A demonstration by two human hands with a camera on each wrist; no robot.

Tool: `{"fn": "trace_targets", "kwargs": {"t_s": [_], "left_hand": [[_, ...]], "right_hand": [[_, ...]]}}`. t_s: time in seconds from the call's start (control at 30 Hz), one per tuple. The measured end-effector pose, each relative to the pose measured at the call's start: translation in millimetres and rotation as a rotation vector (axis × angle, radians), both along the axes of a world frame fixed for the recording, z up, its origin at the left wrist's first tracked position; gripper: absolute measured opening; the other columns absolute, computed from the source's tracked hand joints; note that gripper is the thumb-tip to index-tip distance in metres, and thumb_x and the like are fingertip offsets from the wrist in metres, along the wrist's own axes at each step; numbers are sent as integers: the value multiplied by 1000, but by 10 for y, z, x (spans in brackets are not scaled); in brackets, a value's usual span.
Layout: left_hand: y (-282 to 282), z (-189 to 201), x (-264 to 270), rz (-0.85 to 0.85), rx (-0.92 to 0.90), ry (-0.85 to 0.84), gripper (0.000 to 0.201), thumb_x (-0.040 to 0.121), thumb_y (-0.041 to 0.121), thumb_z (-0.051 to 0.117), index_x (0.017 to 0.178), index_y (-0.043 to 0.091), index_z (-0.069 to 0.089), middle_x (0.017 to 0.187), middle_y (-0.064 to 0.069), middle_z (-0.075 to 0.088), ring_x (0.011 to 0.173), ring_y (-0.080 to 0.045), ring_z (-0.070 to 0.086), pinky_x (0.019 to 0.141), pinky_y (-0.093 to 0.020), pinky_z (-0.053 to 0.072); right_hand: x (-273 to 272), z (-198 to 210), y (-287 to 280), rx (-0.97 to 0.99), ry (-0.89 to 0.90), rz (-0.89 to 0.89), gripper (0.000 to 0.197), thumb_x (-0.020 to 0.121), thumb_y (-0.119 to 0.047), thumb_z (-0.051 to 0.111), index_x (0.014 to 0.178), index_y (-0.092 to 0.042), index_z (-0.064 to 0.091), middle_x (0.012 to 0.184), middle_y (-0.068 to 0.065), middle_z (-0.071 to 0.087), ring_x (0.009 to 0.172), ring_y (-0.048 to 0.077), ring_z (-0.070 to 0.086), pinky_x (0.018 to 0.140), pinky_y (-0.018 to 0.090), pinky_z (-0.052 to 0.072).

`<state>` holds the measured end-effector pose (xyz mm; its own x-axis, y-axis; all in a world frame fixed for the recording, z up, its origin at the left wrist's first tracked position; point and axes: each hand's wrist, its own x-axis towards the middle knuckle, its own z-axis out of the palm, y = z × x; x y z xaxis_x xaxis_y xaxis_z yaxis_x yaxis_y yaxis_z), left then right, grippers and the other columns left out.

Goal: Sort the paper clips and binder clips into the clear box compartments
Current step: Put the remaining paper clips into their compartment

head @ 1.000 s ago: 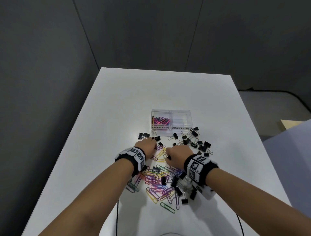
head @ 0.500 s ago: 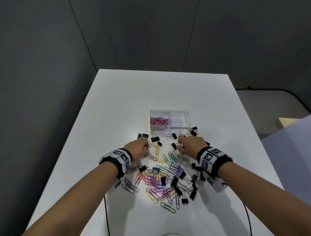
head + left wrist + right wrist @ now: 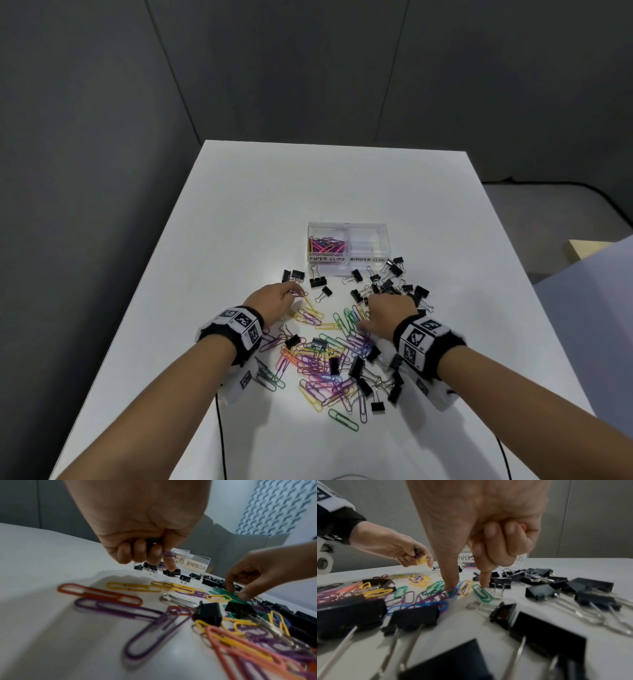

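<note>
A clear box [image 3: 347,226] stands mid-table; its left compartment, labelled PAPER CLIPS, holds coloured paper clips [image 3: 327,245], and the right one, labelled BINDER CLIPS [image 3: 368,246], looks empty. Loose paper clips [image 3: 322,363] lie between my wrists. Black binder clips [image 3: 394,284] are scattered before the box and at the right. My left hand [image 3: 298,294] grips a small bunch of paper clips [image 3: 419,558] in curled fingers, forefinger pointing down. My right hand [image 3: 468,585] has thumb and forefinger straight down and apart, tips on the table among green paper clips [image 3: 482,593], other fingers curled.
The white table [image 3: 239,205] ends at a dark wall behind and drops off at left and right. More binder clips [image 3: 373,380] lie under my right wrist. Thin black cables [image 3: 219,428] hang off the near edge. A pale block [image 3: 589,248] sits off-table at right.
My hands, close together over the pile a second ago, have spread apart, left to the left and right to the right. Over the last half second they have barely moved.
</note>
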<state>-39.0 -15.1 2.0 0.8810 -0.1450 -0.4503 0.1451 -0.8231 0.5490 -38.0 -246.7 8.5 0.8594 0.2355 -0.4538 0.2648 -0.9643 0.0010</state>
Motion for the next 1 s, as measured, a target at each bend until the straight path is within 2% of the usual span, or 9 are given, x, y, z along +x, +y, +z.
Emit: {"fn": "trace_targets", "kwargs": {"t_s": [0.13, 0.23, 0.37, 0.43, 0.6, 0.7, 0.8, 0.9, 1.0], "left_hand": [[-43, -40, -7, 42, -51, 8, 23, 92, 44, 50, 100, 23, 55, 90, -2, 64, 83, -23, 61, 77, -32, 47], [-100, -34, -15, 80, -130, 6, 19, 87, 47, 57, 87, 30, 49, 91, 0, 54, 85, -19, 50, 76, -29, 40], [-168, 8, -25, 108, -201, 15, 37, 86, 45, 60, 117, 26, 54, 103, -12, 58, 106, -25, 55, 88, -33, 43], [-176, -3, -5, 141, -256, -18, 43, 86, 45, 60, 124, 23, 56, 116, -15, 62, 112, -28, 57, 91, -34, 45], [-193, 141, 103, 318, -504, -201, 31, 91, 37, 56, 115, 20, 68, 112, -4, 70, 104, -19, 63, 85, -21, 45], [-181, 284, 229, 379, -609, -279, 23, 93, 31, 56, 106, 22, 71, 92, -11, 73, 84, -22, 63, 67, -7, 44], [-122, 327, 409, 363, -502, -365, 23, 94, 31, 50, 77, 26, 63, 80, -2, 63, 81, -18, 54, 67, -22, 40], [-50, 356, 577, 260, -299, -369, 26, 100, 26, 40, 82, 11, 52, 72, 5, 48, 76, -21, 47, 64, -27, 35], [45, 369, 730, 86, -56, -349, 32, 100, 31, 36, 100, 6, 56, 93, -1, 42, 83, -23, 48, 76, -30, 38]], "right_hand": [[-2, -6, 63, 75, 2, -45, 30, 92, -35, 50, 99, -7, 55, 86, 7, 59, 79, 25, 58, 66, 28, 39], [20, -12, 142, 78, 14, -63, 19, 93, -25, 47, 97, -7, 54, 77, 3, 51, 73, 22, 49, 65, 27, 37], [21, -14, 194, 74, 22, -70, 9, 91, -21, 46, 89, -13, 43, 70, 0, 46, 72, 21, 47, 54, 24, 30], [18, -20, 186, 81, 18, -50, 9, 90, -21, 45, 90, -12, 44, 70, 0, 47, 71, 22, 47, 57, 25, 32], [114, 108, 143, 140, 1, 0, 11, 89, -24, 44, 86, -14, 41, 65, -4, 42, 71, 21, 49, 55, 26, 37], [299, 334, 165, 271, -55, -38, 11, 91, -26, 45, 85, -16, 43, 76, -3, 46, 70, 18, 50, 69, 30, 47], [564, 532, 248, 321, -134, -44, 13, 93, -27, 42, 87, -15, 40, 68, -4, 41, 62, 18, 46, 61, 28, 41], [810, 643, 367, 250, -156, -5, 18, 93, -27, 41, 99, -10, 47, 72, 0, 49, 67, 21, 48, 62, 28, 39], [995, 633, 523, 123, -153, 78, 23, 94, -20, 41, 111, -8, 50, 73, 0, 48, 74, 22, 48, 66, 29, 38]]}}
